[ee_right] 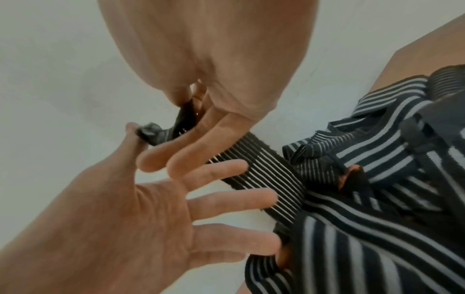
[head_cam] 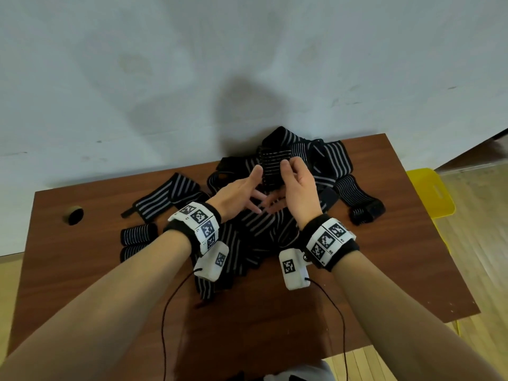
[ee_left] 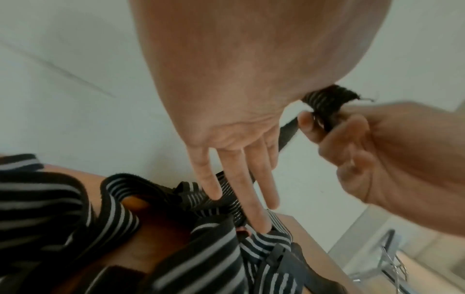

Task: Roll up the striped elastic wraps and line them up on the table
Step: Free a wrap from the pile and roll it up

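Note:
A narrow-striped black elastic wrap [head_cam: 272, 166] is lifted off the pile of wraps [head_cam: 258, 232] in the middle of the brown table [head_cam: 247, 325]. My right hand [head_cam: 297, 182] pinches its upper end between thumb and curled fingers. In the right wrist view the band [ee_right: 264, 173] runs taut down into the pile. My left hand [head_cam: 247, 191] is beside it with fingers spread and straight, and only its thumb touches the wrap's small curled end [ee_right: 148, 133]. The left wrist view shows that end [ee_left: 324, 99] above the right hand's fingers [ee_left: 334, 131].
Two rolled wraps [head_cam: 138, 234] [head_cam: 134, 251] lie side by side at the left. A flat wrap [head_cam: 167, 196] lies behind them. A partly rolled one [head_cam: 365, 213] sits at the right. The tabletop has a round hole [head_cam: 73, 215] at far left. A yellow chair [head_cam: 428, 191] stands past the right edge. A wall backs the table.

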`<state>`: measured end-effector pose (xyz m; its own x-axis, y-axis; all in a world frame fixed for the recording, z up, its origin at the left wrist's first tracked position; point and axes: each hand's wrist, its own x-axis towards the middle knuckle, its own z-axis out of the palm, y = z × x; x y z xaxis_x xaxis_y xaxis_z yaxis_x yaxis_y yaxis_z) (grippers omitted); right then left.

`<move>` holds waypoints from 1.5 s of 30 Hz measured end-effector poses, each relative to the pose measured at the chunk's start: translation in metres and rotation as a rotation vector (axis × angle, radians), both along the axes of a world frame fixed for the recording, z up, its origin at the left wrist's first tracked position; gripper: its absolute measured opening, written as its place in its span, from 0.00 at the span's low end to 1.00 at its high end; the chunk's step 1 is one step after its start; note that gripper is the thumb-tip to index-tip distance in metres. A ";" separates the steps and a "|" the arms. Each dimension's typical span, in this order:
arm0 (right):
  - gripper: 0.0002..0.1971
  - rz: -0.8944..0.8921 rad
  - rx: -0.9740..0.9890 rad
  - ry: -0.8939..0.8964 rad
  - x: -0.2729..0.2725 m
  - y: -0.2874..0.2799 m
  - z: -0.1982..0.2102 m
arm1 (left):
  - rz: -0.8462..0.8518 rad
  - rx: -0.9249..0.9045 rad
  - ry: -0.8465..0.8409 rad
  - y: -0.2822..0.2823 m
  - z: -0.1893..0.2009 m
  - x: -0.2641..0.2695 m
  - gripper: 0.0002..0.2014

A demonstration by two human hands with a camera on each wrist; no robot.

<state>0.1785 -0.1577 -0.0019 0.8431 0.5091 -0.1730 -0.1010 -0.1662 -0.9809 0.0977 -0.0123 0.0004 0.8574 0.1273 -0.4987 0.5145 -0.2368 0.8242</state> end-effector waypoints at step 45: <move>0.25 0.892 -0.965 -1.116 0.169 0.041 -0.092 | 0.226 0.573 0.006 0.066 -0.049 0.138 0.21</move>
<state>0.3480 -0.1168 -0.0943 0.2962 0.9226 -0.2471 0.9496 -0.3122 -0.0278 0.2361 0.0532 -0.0487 0.7753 0.5547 -0.3021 0.6081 -0.5261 0.5945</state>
